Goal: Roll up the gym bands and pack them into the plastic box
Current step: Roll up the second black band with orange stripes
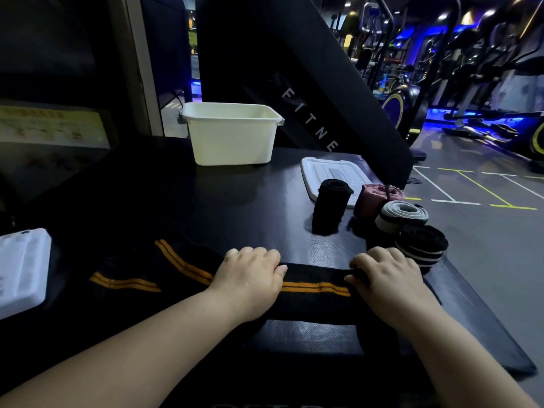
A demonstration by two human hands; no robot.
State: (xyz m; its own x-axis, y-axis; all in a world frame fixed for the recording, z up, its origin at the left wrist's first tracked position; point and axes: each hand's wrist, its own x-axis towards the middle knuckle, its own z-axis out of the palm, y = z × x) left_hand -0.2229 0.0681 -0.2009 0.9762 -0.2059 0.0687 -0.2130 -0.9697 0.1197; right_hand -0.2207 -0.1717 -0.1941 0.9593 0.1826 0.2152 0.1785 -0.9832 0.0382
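- Four rolled bands stand in a cluster to your right: a black roll [329, 207], a pink roll [374, 200], a grey roll [401, 214] and a striped roll [421, 245] just beside your right hand [385, 275].
- The box's lid [332, 175] lies flat behind those rolls. A white tray [23, 266] sits at the left edge.
- The plastic box [232, 136] stands open at the far side, well apart from your hands, with bare surface [206, 207] between.
- The unrolled band [315, 287] lies across the near surface under both hands. Your left hand [250, 275] curls its fingers close together over the band's far edge, and your right hand's fingers pinch the band's right end.
- The surface is dark, matte and finely textured. Behind it rises a slanted black panel [309, 83] with white letters; gym machines [471, 69] glow blue beyond a grey floor [471, 231].
- The band is black woven fabric with orange stripes; the box is smooth cream plastic.
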